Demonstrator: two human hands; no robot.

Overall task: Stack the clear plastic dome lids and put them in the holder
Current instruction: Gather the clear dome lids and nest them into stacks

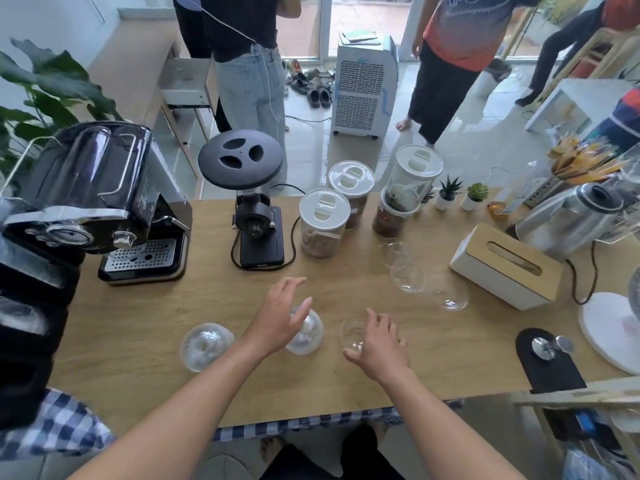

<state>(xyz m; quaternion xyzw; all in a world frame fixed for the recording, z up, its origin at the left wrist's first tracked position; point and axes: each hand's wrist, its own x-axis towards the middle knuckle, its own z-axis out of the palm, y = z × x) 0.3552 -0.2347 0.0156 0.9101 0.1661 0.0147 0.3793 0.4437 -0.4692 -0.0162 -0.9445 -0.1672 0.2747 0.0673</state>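
Several clear plastic dome lids lie on the wooden table. One dome lid sits at the front left, apart from both hands. My left hand hovers with fingers spread over a second dome lid, partly covering it. My right hand is spread beside a third dome lid, its thumb and fingers close around it without a firm grip. Farther right lie more dome lids: one near the jars, one behind it, one by the tissue box. I cannot pick out a holder.
An espresso machine and a black grinder stand at the back left. Lidded jars stand at the back middle, a tissue box and a kettle on the right. A black tamper mat lies front right. People stand beyond the table.
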